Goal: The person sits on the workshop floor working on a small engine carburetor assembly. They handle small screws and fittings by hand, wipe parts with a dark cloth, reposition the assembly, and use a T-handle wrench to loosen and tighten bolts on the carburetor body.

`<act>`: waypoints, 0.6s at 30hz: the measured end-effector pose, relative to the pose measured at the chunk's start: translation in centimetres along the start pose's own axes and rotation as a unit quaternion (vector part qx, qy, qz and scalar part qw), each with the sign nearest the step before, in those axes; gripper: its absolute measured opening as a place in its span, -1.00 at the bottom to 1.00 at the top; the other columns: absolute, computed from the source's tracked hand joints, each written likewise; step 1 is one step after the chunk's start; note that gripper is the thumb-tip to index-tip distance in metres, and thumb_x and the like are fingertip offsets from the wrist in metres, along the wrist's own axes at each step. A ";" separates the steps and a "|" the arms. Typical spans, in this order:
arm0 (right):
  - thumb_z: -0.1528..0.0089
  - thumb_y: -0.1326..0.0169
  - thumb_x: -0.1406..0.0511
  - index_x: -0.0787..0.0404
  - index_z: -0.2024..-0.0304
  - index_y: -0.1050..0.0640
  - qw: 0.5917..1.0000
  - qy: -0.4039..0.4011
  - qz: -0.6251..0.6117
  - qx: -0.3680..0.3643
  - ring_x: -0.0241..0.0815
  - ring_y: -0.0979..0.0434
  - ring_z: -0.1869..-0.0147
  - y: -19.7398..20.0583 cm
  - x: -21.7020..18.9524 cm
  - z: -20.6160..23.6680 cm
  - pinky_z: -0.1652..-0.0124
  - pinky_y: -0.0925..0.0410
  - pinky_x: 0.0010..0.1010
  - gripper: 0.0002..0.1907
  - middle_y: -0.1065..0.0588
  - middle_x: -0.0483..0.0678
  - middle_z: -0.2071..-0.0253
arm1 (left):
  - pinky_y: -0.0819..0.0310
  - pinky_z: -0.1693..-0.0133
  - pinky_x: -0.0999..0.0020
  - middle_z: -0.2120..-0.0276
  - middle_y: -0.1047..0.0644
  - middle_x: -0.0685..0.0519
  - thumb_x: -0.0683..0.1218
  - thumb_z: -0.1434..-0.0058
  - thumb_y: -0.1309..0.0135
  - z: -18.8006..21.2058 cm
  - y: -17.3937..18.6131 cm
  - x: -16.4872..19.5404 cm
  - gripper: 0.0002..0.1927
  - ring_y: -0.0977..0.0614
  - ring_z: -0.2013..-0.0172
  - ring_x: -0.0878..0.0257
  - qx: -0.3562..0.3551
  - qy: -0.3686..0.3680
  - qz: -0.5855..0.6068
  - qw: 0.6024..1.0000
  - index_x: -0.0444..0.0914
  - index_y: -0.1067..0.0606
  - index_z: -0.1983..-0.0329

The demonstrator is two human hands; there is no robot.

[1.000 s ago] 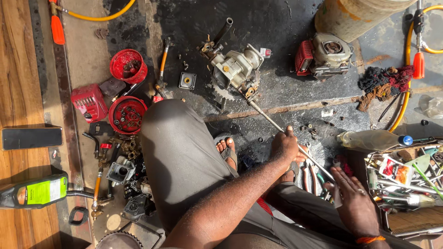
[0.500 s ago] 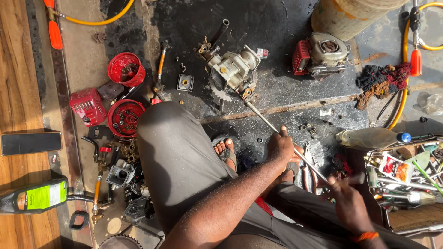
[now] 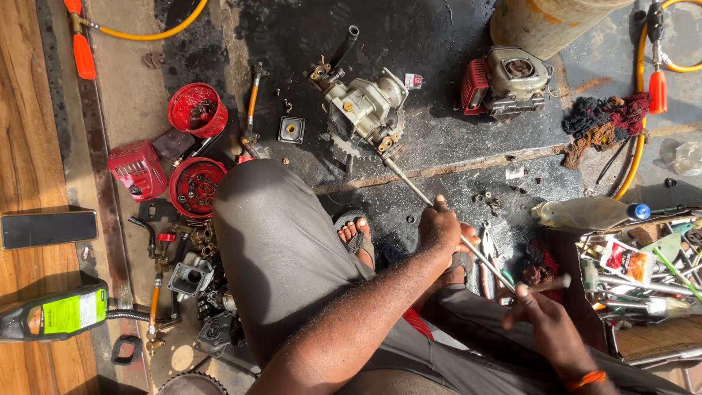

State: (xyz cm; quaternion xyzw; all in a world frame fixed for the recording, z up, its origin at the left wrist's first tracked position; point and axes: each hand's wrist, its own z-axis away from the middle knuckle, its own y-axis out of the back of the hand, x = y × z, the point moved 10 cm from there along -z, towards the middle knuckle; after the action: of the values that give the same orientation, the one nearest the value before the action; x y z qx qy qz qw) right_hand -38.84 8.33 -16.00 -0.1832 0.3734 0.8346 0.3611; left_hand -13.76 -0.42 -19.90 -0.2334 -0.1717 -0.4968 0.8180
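Shaft (image 3: 439,213) runs from gearbox (image 3: 365,110) through left hand (image 3: 441,228) closed grip; right hand (image 3: 541,322) grips short rod (image 3: 550,284).

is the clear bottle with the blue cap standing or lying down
Lying down. The bottle rests on its side on the floor, blue cap pointing right, beside the tool tray.

**Floor layout**

Gearbox assembly (image 3: 363,110) is placed far centre, its shaft (image 3: 439,212) run near-right to the left hand (image 3: 441,227). Engine block (image 3: 508,80) is set far right, toolbox (image 3: 643,274) right, phone (image 3: 47,228) and bottle (image 3: 55,314) left.
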 end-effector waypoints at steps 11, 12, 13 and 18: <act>-0.43 0.06 0.10 0.28 -0.09 -0.48 0.884 -0.166 -0.418 -0.126 -0.06 -0.55 -0.01 -3.6 1.3 0.8 -0.07 -0.43 -0.13 -0.60 -0.50 0.09 0.01 | -0.69 0.46 0.26 0.45 -0.57 -0.08 0.24 -0.53 0.42 -0.7 0.2 -1.7 -0.47 -0.68 0.51 0.09 -0.008 0.003 0.059 0.998 -0.34 -0.25 0.01; -0.39 0.07 0.09 0.28 -0.11 -0.49 0.881 -0.180 -0.418 -0.129 -0.07 -0.57 -0.03 -3.3 1.6 1.0 -0.08 -0.43 -0.16 -0.57 -0.53 0.10 -0.02 | -0.70 0.44 0.23 0.44 -0.57 -0.08 0.23 -0.53 0.43 -0.8 -0.1 -1.9 -0.48 -0.68 0.50 0.09 -0.017 0.006 0.059 0.998 -0.33 -0.25 0.01; -0.36 0.08 0.09 0.27 -0.13 -0.50 0.878 -0.193 -0.418 -0.133 -0.08 -0.59 -0.06 -3.1 1.9 1.2 -0.08 -0.43 -0.18 -0.54 -0.56 0.11 -0.05 | -0.70 0.41 0.21 0.44 -0.57 -0.08 0.23 -0.53 0.43 -0.9 -0.4 -2.2 -0.48 -0.68 0.49 0.08 -0.026 0.009 0.058 0.998 -0.33 -0.24 0.01; -0.33 0.00 0.09 0.35 -0.11 -0.59 0.934 -0.164 -0.299 -0.105 -0.08 -0.60 -0.08 -1.7 2.7 0.5 -0.10 -0.42 -0.21 -0.50 -0.63 0.10 -0.03 | -0.74 0.31 0.17 0.43 -0.60 -0.08 0.21 -0.54 0.43 -1.9 -1.5 -2.2 -0.46 -0.71 0.44 0.11 -0.042 -0.023 -0.017 0.999 -0.36 -0.31 0.01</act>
State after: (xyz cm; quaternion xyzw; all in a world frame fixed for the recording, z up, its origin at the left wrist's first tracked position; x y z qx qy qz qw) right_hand -39.39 10.76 -18.08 -0.1841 0.1472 0.7408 0.6290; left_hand -16.01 -0.47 -22.33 -0.2761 -0.1728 -0.5117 0.7950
